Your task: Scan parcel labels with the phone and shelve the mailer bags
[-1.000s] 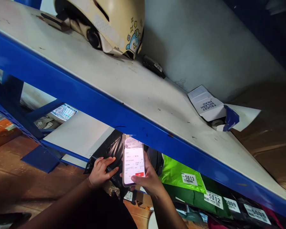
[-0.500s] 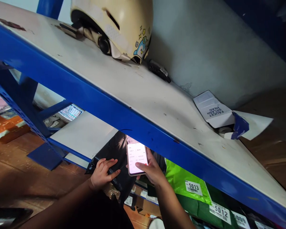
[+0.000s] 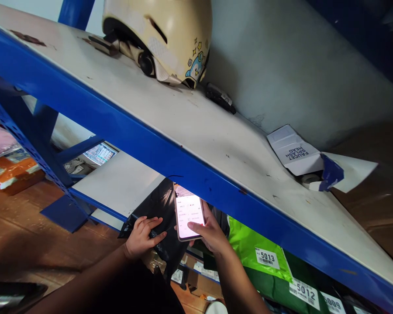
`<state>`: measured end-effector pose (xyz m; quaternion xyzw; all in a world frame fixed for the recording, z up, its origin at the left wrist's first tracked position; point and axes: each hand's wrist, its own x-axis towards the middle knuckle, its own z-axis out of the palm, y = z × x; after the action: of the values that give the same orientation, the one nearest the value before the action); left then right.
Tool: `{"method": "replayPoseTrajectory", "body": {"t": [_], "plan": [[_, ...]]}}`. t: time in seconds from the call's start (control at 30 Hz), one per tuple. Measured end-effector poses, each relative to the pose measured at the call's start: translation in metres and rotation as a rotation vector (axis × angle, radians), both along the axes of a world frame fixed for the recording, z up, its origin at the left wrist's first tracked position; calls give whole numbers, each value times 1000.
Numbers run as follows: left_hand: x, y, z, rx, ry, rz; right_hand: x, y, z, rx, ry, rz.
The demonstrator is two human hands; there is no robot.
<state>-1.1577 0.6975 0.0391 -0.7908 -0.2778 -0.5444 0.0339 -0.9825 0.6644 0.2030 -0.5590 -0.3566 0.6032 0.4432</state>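
Note:
My right hand [image 3: 209,229] is wrapped around a smartphone [image 3: 189,218] with a lit, mostly white screen. Its thumb lies over the lower part of the screen, and the phone's top reaches the edge of the upper shelf. My left hand [image 3: 144,237] rests with fingers spread on a black plastic parcel bag [image 3: 165,203], to the left of the phone. The bag lies on the lower shelf [image 3: 118,185], partly under the upper one. What is in the bag is hidden.
A blue-edged upper shelf [image 3: 170,117] crosses the view, carrying a cream helmet [image 3: 180,39], a small black packet [image 3: 221,98] and an opened faucet box [image 3: 293,150]. Below right lie a bright green parcel [image 3: 249,244] labelled 5013 and a dark green parcel [image 3: 271,283]. Orange-taped packages [image 3: 18,170] stand at left.
The whole view has shifted slightly, with the shelf and helmet a little further right. Both hands keep their places on the bag and the phone; the thumb stays over the screen.

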Motion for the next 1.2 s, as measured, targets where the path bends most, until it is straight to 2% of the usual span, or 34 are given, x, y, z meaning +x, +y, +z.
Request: {"method": "replayPoseTrajectory", "body": {"t": [0.63,1.0,1.2], "plan": [[0,0,-2,-15,8,-4,-3,-10,14,-17,-13,44],[0,-1,3,-20,-10,-20,2,-14,14,2,2,17],[0,0,-3,-14,9,-12,2,-14,14,7,-5,27]]}}
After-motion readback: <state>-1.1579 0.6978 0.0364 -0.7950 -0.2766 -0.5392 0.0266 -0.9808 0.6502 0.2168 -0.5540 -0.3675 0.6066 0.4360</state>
